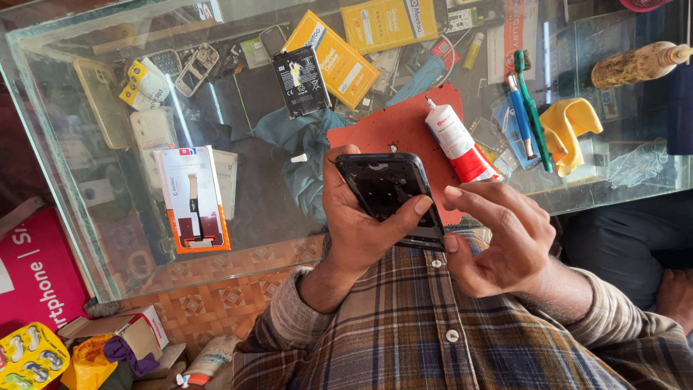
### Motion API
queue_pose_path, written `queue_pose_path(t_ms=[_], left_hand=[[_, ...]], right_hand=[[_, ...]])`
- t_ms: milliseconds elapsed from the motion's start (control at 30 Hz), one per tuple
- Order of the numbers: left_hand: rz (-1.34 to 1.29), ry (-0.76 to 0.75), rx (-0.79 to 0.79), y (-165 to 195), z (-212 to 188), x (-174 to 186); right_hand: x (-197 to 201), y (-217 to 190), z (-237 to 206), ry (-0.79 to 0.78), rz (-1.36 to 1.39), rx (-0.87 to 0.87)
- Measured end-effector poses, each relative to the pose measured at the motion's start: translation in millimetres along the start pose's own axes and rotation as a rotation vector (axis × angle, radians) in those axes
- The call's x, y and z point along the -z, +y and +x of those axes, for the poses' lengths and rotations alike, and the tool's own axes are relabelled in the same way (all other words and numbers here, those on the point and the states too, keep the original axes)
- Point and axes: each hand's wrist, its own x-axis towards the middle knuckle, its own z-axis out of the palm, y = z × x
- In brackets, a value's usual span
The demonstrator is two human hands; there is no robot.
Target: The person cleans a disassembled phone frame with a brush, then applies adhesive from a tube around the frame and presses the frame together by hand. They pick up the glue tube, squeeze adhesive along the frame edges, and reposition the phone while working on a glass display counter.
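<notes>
Holding a black phone above the near edge of the glass bench, the left hand cups it from below and from the left — the thumb lies across the lower part of the dark panel and the fingertips curl over the top left corner, so this grip is closed on the phone. The right hand sits just beside it on the right, fingers loosely bent and spread; its fingertips touch the phone's right edge near the lower corner, and it clasps nothing of its own. Both wrists come out of plaid sleeves.

Behind the phone, on the glass, lies a red mat, and on its right side a white tube with a red end rests tilted, nozzle pointing up and left. A teal cloth is bunched to the left of the mat. Farther back are a black flat battery and a yellow box touching it. To the right — well apart from the hands — a green toothbrush and a blue-handled tool lie side by side, next to a yellow cloth. On the left, a white and orange card carrying a small part lies flat on the glass.
</notes>
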Motion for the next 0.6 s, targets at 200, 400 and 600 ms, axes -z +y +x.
queue_pose_path(t_ms=[200, 400, 600], left_hand=[[-0.073, 0.007, 0.038, 6.1, 1.8, -4.0], [-0.047, 0.070, 0.060, 9.8, 2.9, -2.7], [0.033, 0.104, 0.066, 10.3, 5.3, -0.9]], right_hand=[[-4.4, 0.2, -2.0, 0.021, 0.134, -0.074], [-4.0, -0.8, -2.7, -0.003, 0.146, -0.070], [-3.9, 1.5, -0.3, -0.039, 0.096, 0.011]])
